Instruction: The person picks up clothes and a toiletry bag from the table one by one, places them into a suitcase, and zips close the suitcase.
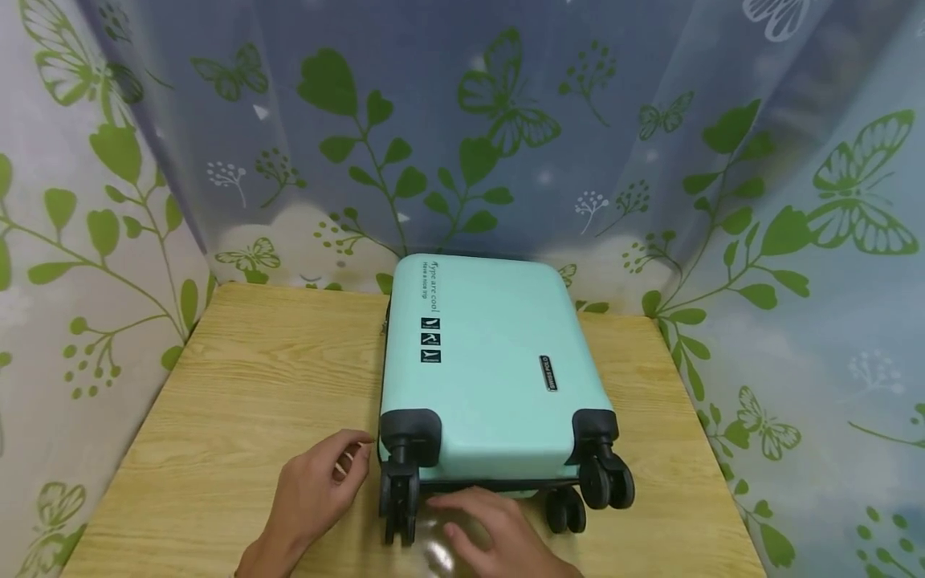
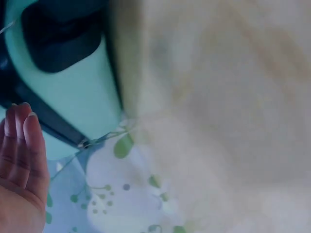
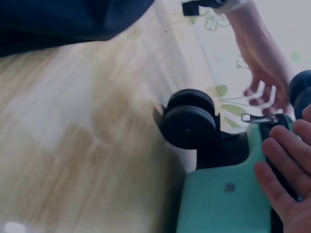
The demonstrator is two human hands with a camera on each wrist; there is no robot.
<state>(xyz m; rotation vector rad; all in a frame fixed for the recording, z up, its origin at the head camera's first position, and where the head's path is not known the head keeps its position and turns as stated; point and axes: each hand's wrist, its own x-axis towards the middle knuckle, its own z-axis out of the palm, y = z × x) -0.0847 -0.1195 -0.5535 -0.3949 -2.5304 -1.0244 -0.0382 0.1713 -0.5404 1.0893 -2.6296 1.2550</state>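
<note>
A mint-green suitcase lies flat on the wooden table, its wheel end nearest me. My left hand is beside the suitcase's near left corner; the left wrist view shows its fingers extended, with nothing held. My right hand is at the wheel end, between the two upper caster wheels. In the right wrist view its fingers lie straight along the dark zipper seam; I cannot tell whether they touch it. A metal zipper pull sticks out at the corner close to them.
The wooden table extends on both sides of the suitcase. Cloth printed with leaves and butterflies hangs behind it and along both sides. Another black caster wheel shows low on the right. Dark clothing appears in the right wrist view.
</note>
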